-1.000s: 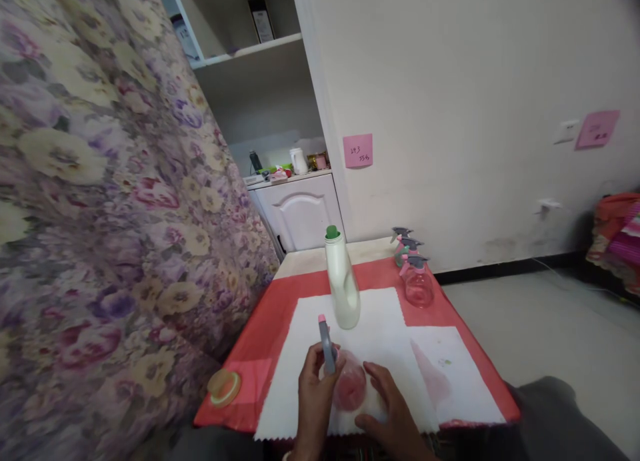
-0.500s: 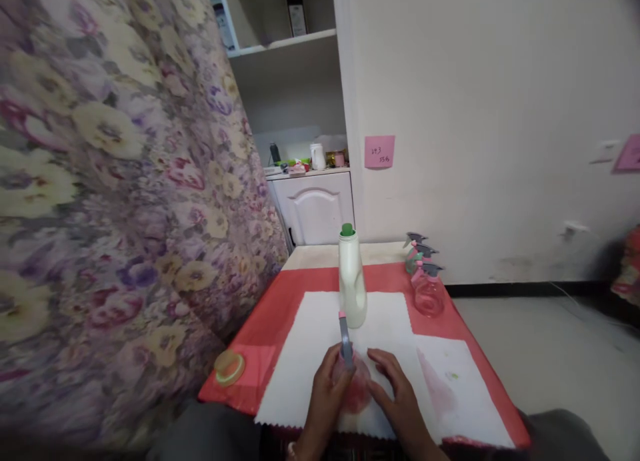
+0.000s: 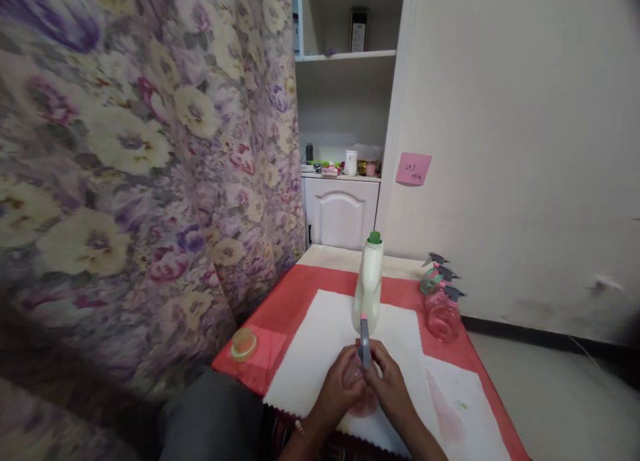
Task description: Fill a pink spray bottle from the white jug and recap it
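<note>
Spray bottle (image 3: 364,406), translucent pink with a grey trigger head (image 3: 365,351), is on the near side of the pale jug (image 3: 369,284). The left hand (image 3: 341,384) and right hand (image 3: 389,382) are both clasped around its upper part. It looks light — thin, slightly yielding plastic, perhaps slick if wet — so the neck below the head seems the firmest hold.

The bench (image 3: 333,255) carries a red cloth (image 3: 303,291), central white mat (image 3: 315,348), stained sheet (image 3: 475,414) at four o'clock, tape roll (image 3: 244,346) at nine, and three spray bottles (image 3: 443,321) near two.
</note>
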`<action>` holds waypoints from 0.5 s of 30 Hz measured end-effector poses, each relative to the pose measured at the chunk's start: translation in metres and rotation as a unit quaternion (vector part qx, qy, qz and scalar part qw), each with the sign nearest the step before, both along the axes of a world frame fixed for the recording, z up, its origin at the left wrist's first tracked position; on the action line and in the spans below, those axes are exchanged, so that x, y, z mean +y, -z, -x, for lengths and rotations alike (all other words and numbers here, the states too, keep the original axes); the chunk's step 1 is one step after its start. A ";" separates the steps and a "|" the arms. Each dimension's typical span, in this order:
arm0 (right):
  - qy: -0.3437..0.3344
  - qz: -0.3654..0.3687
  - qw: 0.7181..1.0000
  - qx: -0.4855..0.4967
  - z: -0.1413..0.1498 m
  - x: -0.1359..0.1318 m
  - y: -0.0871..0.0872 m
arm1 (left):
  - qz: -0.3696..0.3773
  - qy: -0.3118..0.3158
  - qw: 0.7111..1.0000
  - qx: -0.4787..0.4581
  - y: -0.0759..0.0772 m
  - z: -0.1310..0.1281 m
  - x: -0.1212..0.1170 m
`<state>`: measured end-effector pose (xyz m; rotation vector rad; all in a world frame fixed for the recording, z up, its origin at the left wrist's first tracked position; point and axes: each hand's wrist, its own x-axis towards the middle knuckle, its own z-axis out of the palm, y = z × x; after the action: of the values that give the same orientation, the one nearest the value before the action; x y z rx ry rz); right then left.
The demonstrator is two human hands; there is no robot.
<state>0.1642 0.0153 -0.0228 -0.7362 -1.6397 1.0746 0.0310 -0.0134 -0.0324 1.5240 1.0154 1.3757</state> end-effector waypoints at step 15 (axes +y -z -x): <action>0.101 0.028 0.994 -0.010 0.012 -0.010 0.003 | -0.027 -0.025 0.999 -0.023 0.012 -0.002 0.001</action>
<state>0.1520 0.0056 -0.0259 -0.9318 -1.5212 0.9748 0.0332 -0.0128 -0.0444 1.5083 1.0021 1.4764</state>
